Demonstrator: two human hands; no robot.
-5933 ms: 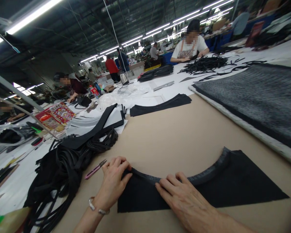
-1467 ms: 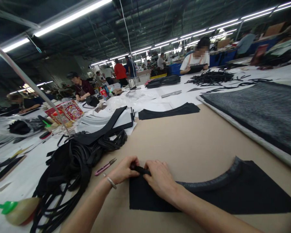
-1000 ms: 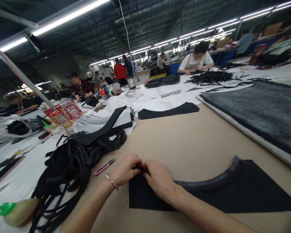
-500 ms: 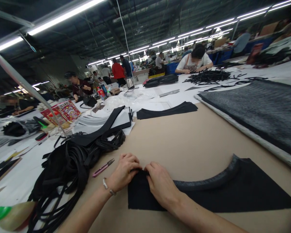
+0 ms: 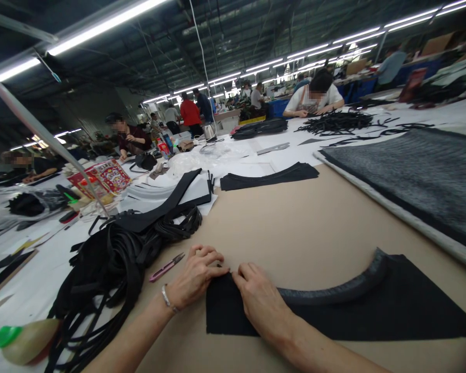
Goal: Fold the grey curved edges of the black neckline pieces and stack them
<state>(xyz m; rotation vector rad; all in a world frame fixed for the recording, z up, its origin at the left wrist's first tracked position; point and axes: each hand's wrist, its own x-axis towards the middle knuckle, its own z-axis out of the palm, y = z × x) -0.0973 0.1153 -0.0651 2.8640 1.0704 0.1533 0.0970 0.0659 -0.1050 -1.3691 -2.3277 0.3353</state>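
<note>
A black fabric piece [image 5: 357, 316] with a curved upper edge lies flat on the tan board. Along the curve its edge is turned over in a grey-black band [image 5: 322, 295]. At the upper left corner of the piece, my left hand [image 5: 198, 274] is closed on the edge, thumb and fingers together. Just to its right, my right hand [image 5: 262, 298] pinches the same edge, with its palm resting over the fabric. The fingertips of both hands partly hide the edge between them. Pink-handled thread snips [image 5: 166, 268] lie left of my left hand.
Black strips [image 5: 120, 254] are heaped at the left, near a green-capped bottle [image 5: 31, 339]. Cut black pieces [image 5: 270, 177] lie at the board's far edge. A dark textured sheet [image 5: 415, 176] covers the right side. Across the table a person [image 5: 314, 96] works by black strips.
My hands stay at the fabric's upper left corner. The left fingers have lifted and spread slightly, and the right fingertips have shifted a little. The fabric lies almost as before.
</note>
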